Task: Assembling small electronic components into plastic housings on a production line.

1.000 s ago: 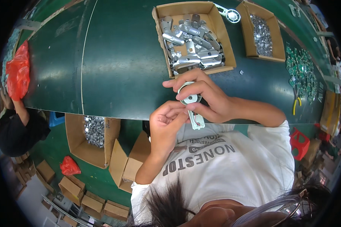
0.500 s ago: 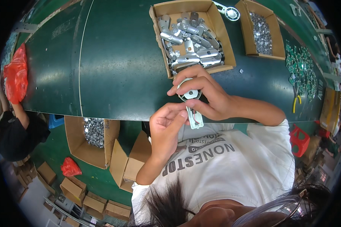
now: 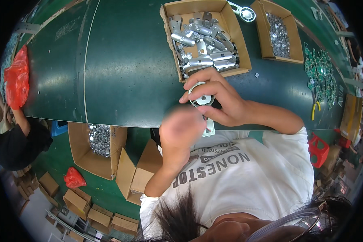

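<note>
My right hand [image 3: 226, 103] grips a pale, small handheld fan housing [image 3: 205, 99] by its round ring, fingers curled over the top and thumb near the neck. The housing's narrow handle points down toward my white shirt, with a dark reddish wire partly visible along it. My left hand [image 3: 178, 135] is against the handle's left side, covering much of it. Blur hides its fingers, so whether they pinch anything cannot be seen. Just beyond my right hand stands a cardboard box [image 3: 234, 30] of silvery elongated covers and small clear pieces.
A second box [image 3: 284, 59] holds small shiny parts. Right of it lie green circuit boards [image 3: 322, 76] and yellow-handled pliers [image 3: 313, 111]. A white fan part [image 3: 247, 15] rests between the boxes. At far left, another person's arm [image 3: 22, 121] reaches toward a red plastic bag [image 3: 18, 82].
My left hand has shifted slightly up and right, covering more of the handle, and is now blurred. The right hand and fan housing have barely moved.
</note>
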The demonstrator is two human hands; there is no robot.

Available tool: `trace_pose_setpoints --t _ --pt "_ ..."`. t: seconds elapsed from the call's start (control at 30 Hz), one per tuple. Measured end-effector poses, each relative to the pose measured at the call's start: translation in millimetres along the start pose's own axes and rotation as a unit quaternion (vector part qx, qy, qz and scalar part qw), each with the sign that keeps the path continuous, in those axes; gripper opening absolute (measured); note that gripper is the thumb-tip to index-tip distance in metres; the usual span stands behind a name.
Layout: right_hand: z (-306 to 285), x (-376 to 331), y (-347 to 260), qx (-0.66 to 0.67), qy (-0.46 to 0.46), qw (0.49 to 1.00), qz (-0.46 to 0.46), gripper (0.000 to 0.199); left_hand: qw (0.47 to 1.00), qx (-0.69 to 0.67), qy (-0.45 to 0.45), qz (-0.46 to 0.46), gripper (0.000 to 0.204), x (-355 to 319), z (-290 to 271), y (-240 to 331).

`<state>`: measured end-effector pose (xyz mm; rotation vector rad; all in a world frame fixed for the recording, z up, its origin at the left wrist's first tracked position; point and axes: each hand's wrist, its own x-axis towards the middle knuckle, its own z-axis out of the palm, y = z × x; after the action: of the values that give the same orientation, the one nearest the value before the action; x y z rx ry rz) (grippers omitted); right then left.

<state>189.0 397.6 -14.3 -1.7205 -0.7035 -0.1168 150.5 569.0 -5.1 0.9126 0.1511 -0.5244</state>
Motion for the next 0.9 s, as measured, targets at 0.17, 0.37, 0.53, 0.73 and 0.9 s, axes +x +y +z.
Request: trace_pose_setpoints --t 0.17,0.37,0.53,0.73,0.9 --pt "0.7 4.6 -7.5 0.063 -0.015 0.996 0.063 0.022 1.000 0.021 0.002 0.019 0.018 0.4 4.2 2.4" --pt "7.4 -0.2 -15.9 0.087 0.033 0.991 0.092 0.019 0.999 0.050 0.008 -0.009 0.015 -3.5 13.0 9.9" --pt "10.2 -2.1 -10.7 0.046 0.050 0.994 0.081 0.023 0.994 0.047 0.022 -0.095 0.014 -2.9 8.3 10.4" --pt "10.8 2.7 -15.2 -0.007 0.067 0.993 0.092 0.021 0.995 0.052 0.023 -0.077 0.016 -1.7 5.2 6.5" --pt "12.1 1.2 -10.0 -0.022 0.051 0.995 0.078 0.017 0.995 0.056 0.029 -0.074 0.016 -0.3 4.0 7.9"
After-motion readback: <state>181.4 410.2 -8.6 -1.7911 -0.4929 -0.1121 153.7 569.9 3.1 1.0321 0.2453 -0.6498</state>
